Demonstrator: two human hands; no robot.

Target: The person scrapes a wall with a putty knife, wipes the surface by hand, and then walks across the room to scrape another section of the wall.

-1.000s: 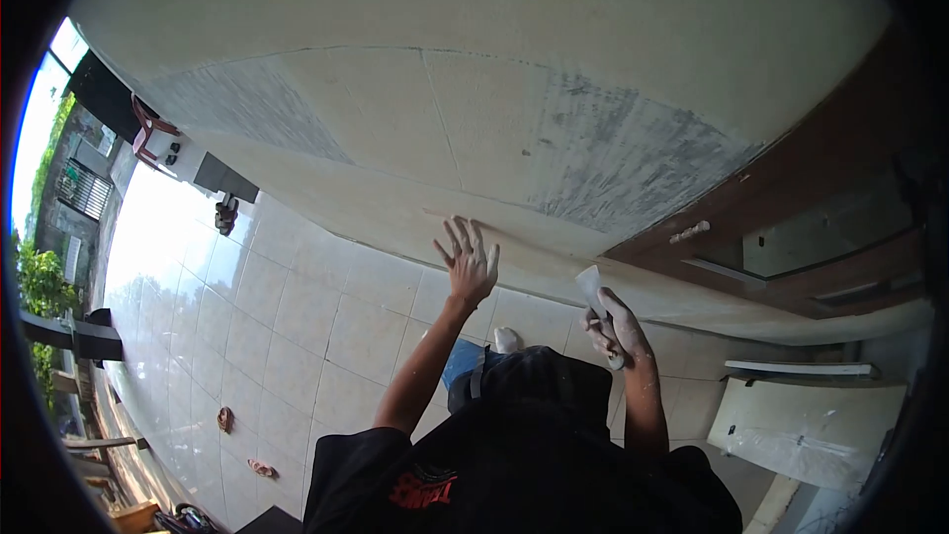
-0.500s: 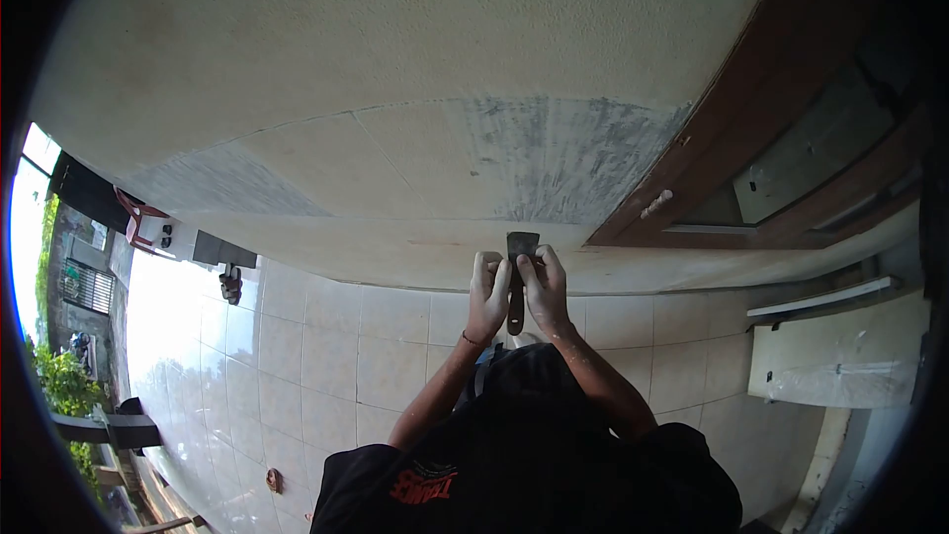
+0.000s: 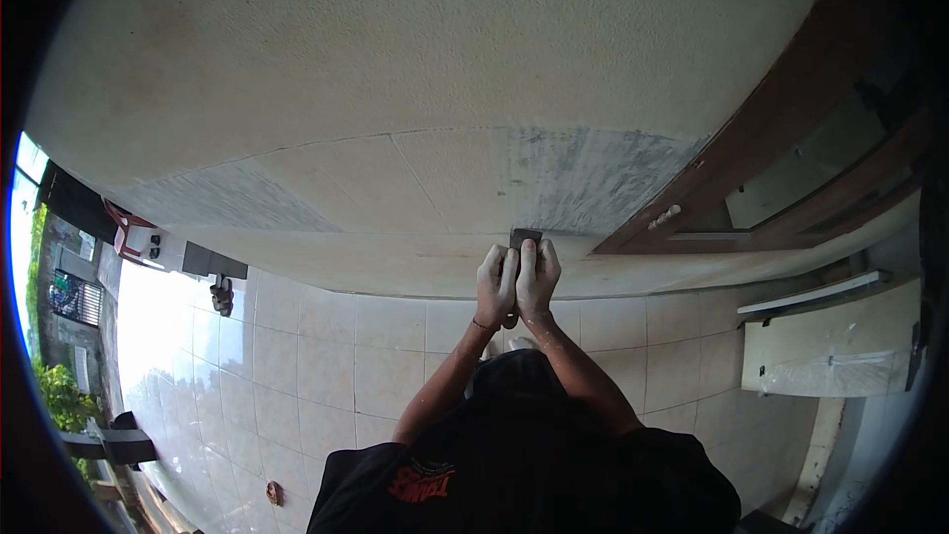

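Note:
A putty knife [image 3: 525,235] stands upright in front of me, with its dark blade up at the lower edge of a grey, scraped-looking patch [image 3: 593,173] on the cream wall [image 3: 395,40]. My left hand [image 3: 496,280] is wrapped round its handle from the left side. From the right, my right hand [image 3: 536,277] closes on the same tool, fingers up near the blade. White dust coats both hands. Most of the handle is hidden between them; its end shows below, by the wrists.
To the right is a brown wooden frame [image 3: 633,237] with a handle. A second grey patch [image 3: 237,193] marks the wall at left. Shoes [image 3: 221,295] and a brown object [image 3: 274,492] lie on the tiled floor [image 3: 395,376]. A pale panel [image 3: 830,341] stands at far right.
Both hands have drawn closer together round the putty knife, covering more of the handle. The blade now meets the grey patch's lower edge in view. My view has shifted slightly.

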